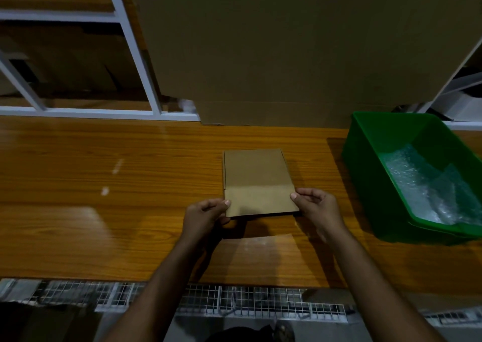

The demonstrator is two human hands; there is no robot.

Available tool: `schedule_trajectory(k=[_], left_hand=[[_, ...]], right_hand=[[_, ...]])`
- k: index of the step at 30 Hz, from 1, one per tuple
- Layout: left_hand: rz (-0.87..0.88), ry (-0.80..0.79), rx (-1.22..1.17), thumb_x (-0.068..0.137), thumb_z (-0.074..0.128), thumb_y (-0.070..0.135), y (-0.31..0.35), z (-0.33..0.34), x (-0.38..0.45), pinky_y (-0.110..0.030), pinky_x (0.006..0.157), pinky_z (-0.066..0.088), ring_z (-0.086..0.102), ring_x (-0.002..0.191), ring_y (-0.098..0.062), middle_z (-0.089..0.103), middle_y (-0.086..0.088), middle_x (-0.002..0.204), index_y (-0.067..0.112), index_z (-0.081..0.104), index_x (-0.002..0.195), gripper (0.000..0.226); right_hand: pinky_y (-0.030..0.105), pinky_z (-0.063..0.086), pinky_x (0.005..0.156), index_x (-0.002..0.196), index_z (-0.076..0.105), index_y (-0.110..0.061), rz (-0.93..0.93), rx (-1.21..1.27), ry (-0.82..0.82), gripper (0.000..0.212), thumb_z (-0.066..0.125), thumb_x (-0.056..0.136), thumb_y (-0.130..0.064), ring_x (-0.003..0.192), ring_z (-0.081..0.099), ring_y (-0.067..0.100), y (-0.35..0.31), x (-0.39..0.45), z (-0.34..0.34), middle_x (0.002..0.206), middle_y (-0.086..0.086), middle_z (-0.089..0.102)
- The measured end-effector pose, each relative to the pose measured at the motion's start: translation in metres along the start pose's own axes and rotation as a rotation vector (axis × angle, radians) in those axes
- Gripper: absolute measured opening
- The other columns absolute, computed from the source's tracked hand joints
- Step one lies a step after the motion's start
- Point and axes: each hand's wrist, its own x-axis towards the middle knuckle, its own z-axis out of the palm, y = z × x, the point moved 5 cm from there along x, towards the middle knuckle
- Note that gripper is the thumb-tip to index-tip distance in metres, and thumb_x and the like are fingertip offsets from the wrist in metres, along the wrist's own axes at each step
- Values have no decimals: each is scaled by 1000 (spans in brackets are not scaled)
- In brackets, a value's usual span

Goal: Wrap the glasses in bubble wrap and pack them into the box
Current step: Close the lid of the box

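A small brown cardboard box (257,177) lies closed and flat in the middle of the wooden table (130,164). Its near end is tipped up a little off the table. My left hand (206,211) pinches the box's near left corner between thumb and fingers. My right hand (317,206) pinches the near right corner the same way. Clear bubble wrap (427,188) lies crumpled inside a green plastic bin (365,164) at the right. No glasses are visible; whatever lies under the wrap is hidden.
A large cardboard sheet (300,49) stands upright behind the box, along the table's back. A white metal shelf frame (135,47) with cardboard stands at the back left. Below the table's near edge runs a white wire mesh (234,300).
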Motion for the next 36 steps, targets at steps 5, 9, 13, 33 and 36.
schedule_trajectory(k=[5, 9, 13, 33, 36], left_hand=[[0, -25, -21, 89, 73, 18, 1, 1, -2, -33, 76, 62, 74, 91, -25, 73, -9, 100, 7, 72, 100, 15], [37, 22, 51, 87, 75, 21, -2, 0, 0, -39, 80, 62, 73, 91, -25, 74, -8, 99, 6, 71, 108, 26], [41, 39, 90, 88, 75, 24, -7, 0, 4, -48, 85, 61, 73, 90, -24, 74, -6, 98, 12, 70, 110, 26], [495, -41, 743, 97, 63, 19, 23, 5, 13, -27, 78, 51, 61, 107, -16, 65, -9, 128, 35, 39, 150, 60], [508, -57, 751, 98, 62, 18, 25, 5, 15, -36, 86, 56, 58, 113, -17, 60, -10, 135, 32, 39, 151, 60]], right_hand=[[26, 55, 62, 115, 66, -11, 38, 28, -12, 29, 75, 88, -20, 89, 70, 15, -1, 1, 1, 100, 4, 72], [26, 56, 63, 110, 66, -15, 21, 16, -8, 24, 75, 88, -16, 88, 70, 13, -3, 1, 3, 96, 0, 72], [29, 57, 70, 111, 66, -15, -4, -2, 2, 26, 75, 87, -14, 95, 71, 17, 0, 1, 3, 103, 5, 72], [42, 62, 78, 120, 67, -11, 109, -60, 133, 38, 78, 83, -7, 96, 69, 19, 5, -8, 6, 115, 7, 71], [25, 56, 67, 119, 67, -8, 123, -46, 153, 38, 78, 83, -5, 92, 69, 16, 6, -10, 6, 113, 10, 72]])
